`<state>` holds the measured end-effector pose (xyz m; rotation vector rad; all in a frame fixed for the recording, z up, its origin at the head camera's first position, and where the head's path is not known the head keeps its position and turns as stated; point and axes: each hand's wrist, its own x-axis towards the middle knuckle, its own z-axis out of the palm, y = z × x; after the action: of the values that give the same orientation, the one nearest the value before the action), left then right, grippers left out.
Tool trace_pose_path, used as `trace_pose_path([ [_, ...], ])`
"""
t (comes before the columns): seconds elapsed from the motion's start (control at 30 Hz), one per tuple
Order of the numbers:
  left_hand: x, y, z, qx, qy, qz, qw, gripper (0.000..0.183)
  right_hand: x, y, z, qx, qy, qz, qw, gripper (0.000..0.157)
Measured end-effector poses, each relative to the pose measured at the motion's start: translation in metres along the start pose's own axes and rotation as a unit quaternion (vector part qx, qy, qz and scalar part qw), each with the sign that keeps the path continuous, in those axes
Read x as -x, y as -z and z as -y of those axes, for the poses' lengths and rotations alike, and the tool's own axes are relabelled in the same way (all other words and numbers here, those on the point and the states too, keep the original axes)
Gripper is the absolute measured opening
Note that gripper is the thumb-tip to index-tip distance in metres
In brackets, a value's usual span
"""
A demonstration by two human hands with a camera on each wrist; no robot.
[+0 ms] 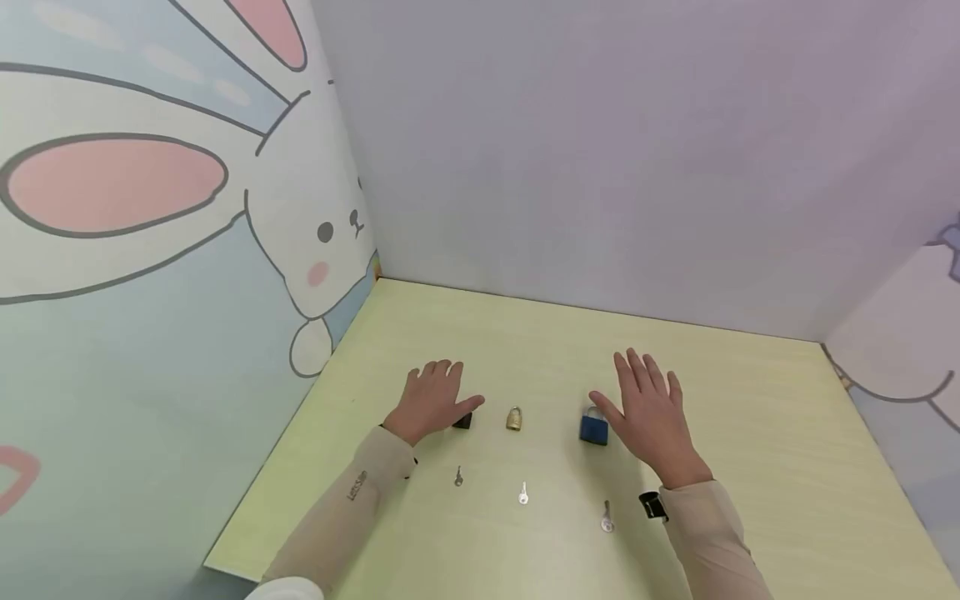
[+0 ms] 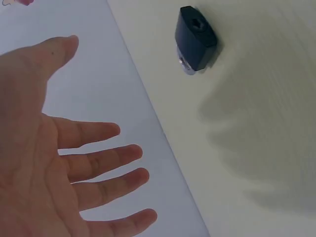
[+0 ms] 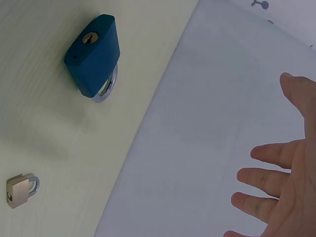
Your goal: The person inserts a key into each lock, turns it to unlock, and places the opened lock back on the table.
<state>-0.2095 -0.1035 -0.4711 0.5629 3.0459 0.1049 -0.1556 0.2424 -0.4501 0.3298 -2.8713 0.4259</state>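
Note:
My left hand point(image 1: 432, 404) hovers with spread fingers over a small black padlock point(image 1: 463, 422), partly covering it in the head view. In the left wrist view that dark padlock point(image 2: 196, 38) lies apart from the fingers. My right hand point(image 1: 651, 414), fingers straight, hangs beside a large blue padlock point(image 1: 594, 429); the thumb overlaps its shackle in the head view. The right wrist view shows the blue padlock point(image 3: 94, 57) clear of the hand. Between the hands lies a small brass padlock point(image 1: 513, 419). Neither hand holds anything.
Nearer me lie a small key point(image 1: 458, 477) at left, another key point(image 1: 523, 494) in the middle and a larger key point(image 1: 607, 518) at right. The pale tabletop point(image 1: 787, 433) meets a plain back wall point(image 1: 585, 167) and a rabbit-printed left wall point(image 1: 187, 358).

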Motion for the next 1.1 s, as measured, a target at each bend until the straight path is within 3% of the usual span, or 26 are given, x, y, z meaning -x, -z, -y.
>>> trace_pose_path([
  [0.3,-0.005,-0.024,-0.001,0.026,0.048,0.062,0.9966,0.057,0.001,-0.005,0.005,0.008,-0.001,0.023,1.0,0.082],
  [0.47,-0.01,-0.032,-0.002,0.054,0.057,0.072,0.9943,0.055,0.002,-0.006,0.006,0.014,0.003,0.021,1.0,0.081],
  [0.77,-0.012,-0.036,0.001,0.06,0.046,0.076,0.9942,0.053,0.002,-0.01,0.016,0.015,0.008,0.032,0.999,0.078],
  [0.93,-0.012,-0.031,0.003,0.082,0.051,0.07,0.9929,0.05,0.001,-0.019,0.034,0.025,0.042,-0.007,0.999,0.064],
  [1.1,-0.013,-0.018,0.002,0.071,0.055,0.071,0.9934,0.05,0.0,-0.033,0.057,0.041,0.102,-0.077,0.991,0.046],
])
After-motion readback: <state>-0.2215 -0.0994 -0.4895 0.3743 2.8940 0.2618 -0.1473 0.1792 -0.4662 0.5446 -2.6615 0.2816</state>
